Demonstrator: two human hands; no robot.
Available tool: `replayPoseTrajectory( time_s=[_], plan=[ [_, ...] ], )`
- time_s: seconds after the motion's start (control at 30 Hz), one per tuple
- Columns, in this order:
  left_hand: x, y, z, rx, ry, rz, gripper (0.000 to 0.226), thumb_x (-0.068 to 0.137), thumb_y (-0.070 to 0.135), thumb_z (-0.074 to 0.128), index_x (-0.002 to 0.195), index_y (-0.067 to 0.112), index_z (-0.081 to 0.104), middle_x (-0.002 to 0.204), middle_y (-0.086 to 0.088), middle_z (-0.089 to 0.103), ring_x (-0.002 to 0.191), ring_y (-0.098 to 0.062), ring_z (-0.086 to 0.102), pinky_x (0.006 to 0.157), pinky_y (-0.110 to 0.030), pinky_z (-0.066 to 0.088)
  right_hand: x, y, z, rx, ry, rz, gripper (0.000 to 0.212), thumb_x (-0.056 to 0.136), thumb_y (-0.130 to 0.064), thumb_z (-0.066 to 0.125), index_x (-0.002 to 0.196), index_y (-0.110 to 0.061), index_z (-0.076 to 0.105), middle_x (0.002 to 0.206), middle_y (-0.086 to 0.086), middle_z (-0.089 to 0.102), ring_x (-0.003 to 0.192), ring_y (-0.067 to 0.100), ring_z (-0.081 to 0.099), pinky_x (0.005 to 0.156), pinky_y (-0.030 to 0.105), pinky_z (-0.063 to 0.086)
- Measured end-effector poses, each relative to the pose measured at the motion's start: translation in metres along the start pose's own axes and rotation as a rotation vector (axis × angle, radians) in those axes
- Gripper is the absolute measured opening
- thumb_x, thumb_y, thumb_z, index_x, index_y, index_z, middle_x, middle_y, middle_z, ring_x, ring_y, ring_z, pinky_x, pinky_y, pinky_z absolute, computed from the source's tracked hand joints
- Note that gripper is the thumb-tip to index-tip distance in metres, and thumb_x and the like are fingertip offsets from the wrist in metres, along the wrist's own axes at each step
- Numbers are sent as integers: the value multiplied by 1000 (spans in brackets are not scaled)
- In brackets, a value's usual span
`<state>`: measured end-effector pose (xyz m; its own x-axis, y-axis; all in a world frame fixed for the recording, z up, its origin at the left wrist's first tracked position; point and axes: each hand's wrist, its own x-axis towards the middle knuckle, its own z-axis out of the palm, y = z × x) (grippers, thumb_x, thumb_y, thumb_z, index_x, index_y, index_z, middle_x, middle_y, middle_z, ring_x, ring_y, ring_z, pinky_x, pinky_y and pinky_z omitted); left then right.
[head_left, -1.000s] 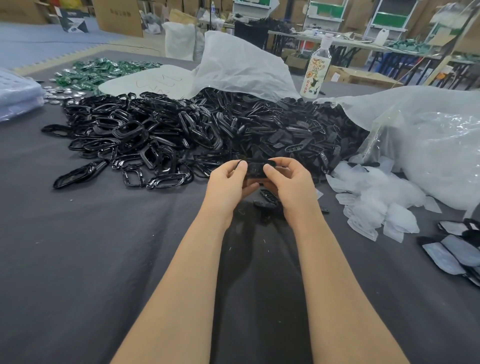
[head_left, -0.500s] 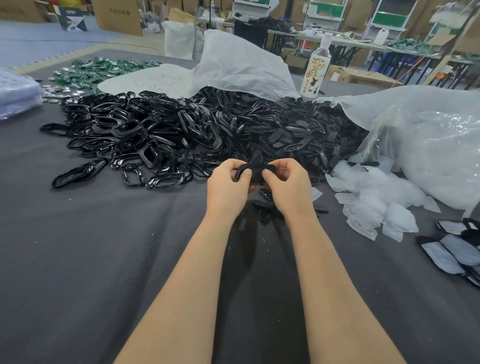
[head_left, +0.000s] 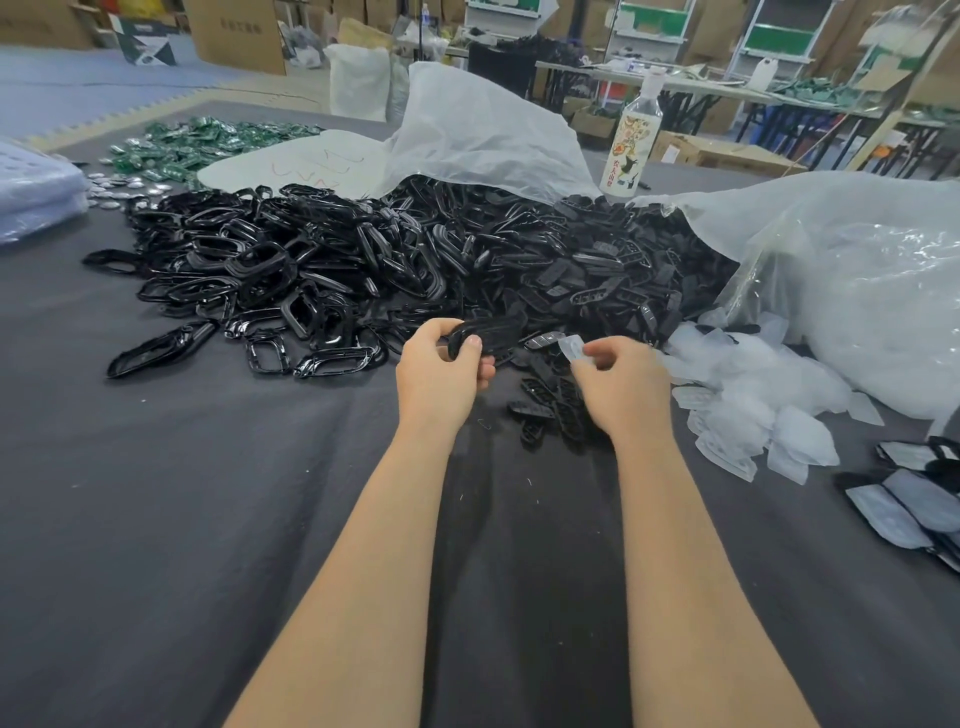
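My left hand (head_left: 441, 374) grips a glossy black plastic shell piece (head_left: 488, 332) just in front of a large heap of black plastic parts (head_left: 395, 270). To its right, my right hand (head_left: 618, 384) pinches a small clear film piece (head_left: 571, 347) between thumb and fingers, held apart from the black piece. Under my right hand lie a few small black button pads (head_left: 545, 410) on the dark grey cloth (head_left: 208, 519).
A heap of clear film pieces (head_left: 758, 410) lies right of my hands, beside a big clear plastic bag (head_left: 857, 270). Film-covered black parts (head_left: 914, 499) sit at the right edge. A bottle (head_left: 631, 145), a white bag (head_left: 483, 130) and green circuit boards (head_left: 197, 145) stand behind the pile.
Both hands were together on the black piece. Now my right hand has pulled away to the right with a clear film piece, and my left hand keeps the black piece.
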<state>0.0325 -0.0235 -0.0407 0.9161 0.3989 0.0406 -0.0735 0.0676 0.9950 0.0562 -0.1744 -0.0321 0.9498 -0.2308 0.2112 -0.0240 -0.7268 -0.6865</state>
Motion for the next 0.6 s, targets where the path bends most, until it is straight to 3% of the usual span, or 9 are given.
replayPoseTrajectory(
  time_s=[0.13, 0.43, 0.6],
  plan=[
    [1, 0, 1, 21, 8, -4, 21, 97, 7, 52, 92, 28, 53, 71, 2, 64, 56, -3, 58, 57, -18, 51, -1, -1, 10, -175, -34, 35, 40, 93, -32, 57, 129, -15, 55, 126, 10, 55, 119, 32, 48, 94, 39, 40],
    [0, -2, 4, 4, -37, -47, 15, 97, 9, 52, 105, 21, 55, 79, -1, 66, 53, 1, 62, 55, -17, 52, -2, 2, 17, -186, 84, 38, 23, 94, -24, 56, 112, -14, 65, 118, 9, 58, 110, 30, 52, 88, 38, 42],
    [-1, -2, 4, 5, -47, -44, 15, 97, 10, 51, 104, 22, 56, 81, -3, 67, 53, 2, 62, 55, -17, 52, -3, 0, 18, -213, 67, 45, 39, 88, -41, 63, 117, -15, 59, 119, 7, 56, 111, 30, 50, 88, 38, 40]
  ],
)
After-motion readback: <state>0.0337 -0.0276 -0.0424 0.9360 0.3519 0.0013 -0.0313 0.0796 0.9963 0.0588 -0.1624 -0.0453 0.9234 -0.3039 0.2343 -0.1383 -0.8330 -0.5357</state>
